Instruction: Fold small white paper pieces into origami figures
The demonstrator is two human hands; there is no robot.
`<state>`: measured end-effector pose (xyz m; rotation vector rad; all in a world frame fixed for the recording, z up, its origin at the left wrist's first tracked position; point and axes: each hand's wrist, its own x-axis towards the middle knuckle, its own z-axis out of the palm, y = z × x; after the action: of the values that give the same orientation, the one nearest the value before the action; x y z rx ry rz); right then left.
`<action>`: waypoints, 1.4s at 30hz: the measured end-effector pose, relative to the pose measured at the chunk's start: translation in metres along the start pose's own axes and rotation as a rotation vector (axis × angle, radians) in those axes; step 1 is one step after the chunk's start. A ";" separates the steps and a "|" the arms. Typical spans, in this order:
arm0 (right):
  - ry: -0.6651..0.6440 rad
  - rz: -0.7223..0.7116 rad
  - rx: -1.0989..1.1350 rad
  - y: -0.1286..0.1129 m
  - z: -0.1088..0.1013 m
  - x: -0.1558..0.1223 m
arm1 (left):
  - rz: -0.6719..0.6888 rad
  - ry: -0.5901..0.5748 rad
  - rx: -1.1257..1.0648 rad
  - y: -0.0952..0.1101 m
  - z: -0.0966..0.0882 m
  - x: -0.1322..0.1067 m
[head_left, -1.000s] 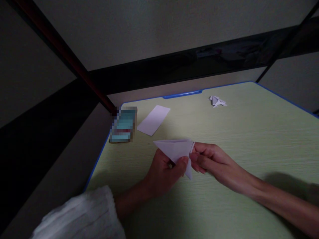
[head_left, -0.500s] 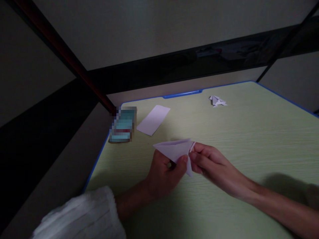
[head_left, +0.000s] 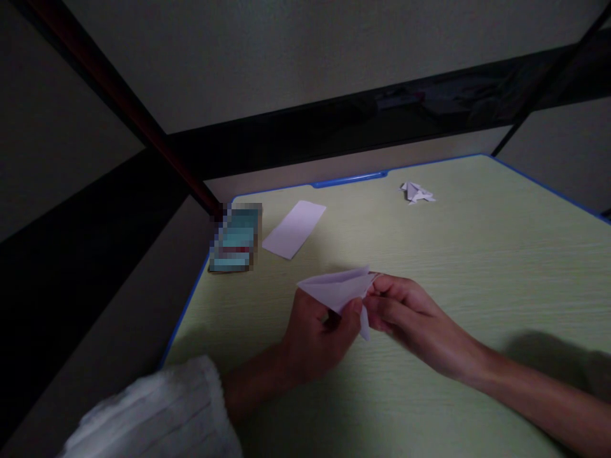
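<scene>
Over the near part of the tabletop [head_left: 458, 254], the left hand [head_left: 315, 337] and right hand [head_left: 405, 312] both pinch a folded white paper [head_left: 334, 290], the right at its edge; beyond lie a pixelated teal object [head_left: 235, 240], a flat paper strip [head_left: 294, 230] and, farthest, a small folded-paper figure [head_left: 416, 193].

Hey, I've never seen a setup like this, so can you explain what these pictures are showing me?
Sure. There's no machine here, just someone working bare-handed. One camera, worn on the head, takes every picture, looking forward and down. The left hand holds a folded paper; the right hand is at its right edge, though its exact hold is hard to see. Farther back on the table lie a pixelated rectangle, a flat sheet and a small folded figure.
</scene>
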<state>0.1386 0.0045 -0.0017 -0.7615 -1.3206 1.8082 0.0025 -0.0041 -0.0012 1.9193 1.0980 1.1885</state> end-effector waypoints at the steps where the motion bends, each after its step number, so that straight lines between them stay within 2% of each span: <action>1: 0.007 0.000 0.009 0.000 0.000 0.000 | -0.005 0.003 0.009 0.000 0.000 0.000; 4: -0.016 -0.013 -0.013 -0.003 0.000 0.000 | -0.136 -0.024 -0.091 -0.003 0.000 0.000; 8: -0.083 -0.026 -0.034 -0.008 -0.001 0.001 | -0.440 -0.195 -0.396 -0.007 -0.001 0.001; 11: -0.106 -0.018 -0.086 -0.009 -0.004 0.002 | -0.513 -0.264 -0.456 -0.009 -0.003 0.000; 16: -0.103 0.002 -0.218 -0.007 -0.009 0.003 | -0.515 -0.273 -0.434 -0.009 -0.003 -0.003; 25: 0.000 -0.005 -0.064 -0.001 0.000 0.001 | -0.309 -0.132 -0.270 0.001 0.000 0.000; 29: -0.038 0.010 -0.128 -0.005 -0.003 0.002 | -0.347 -0.129 -0.239 -0.002 0.000 0.000; 36: -0.108 -0.049 -0.315 -0.010 -0.008 0.001 | -0.382 -0.174 -0.275 -0.006 0.001 -0.004; 42: -0.074 -0.041 -0.265 -0.010 -0.002 0.002 | -0.368 -0.160 -0.241 -0.004 0.002 -0.003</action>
<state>0.1412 0.0092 0.0070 -0.8062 -1.6349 1.6623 0.0020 -0.0049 -0.0061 1.5203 1.1069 0.9014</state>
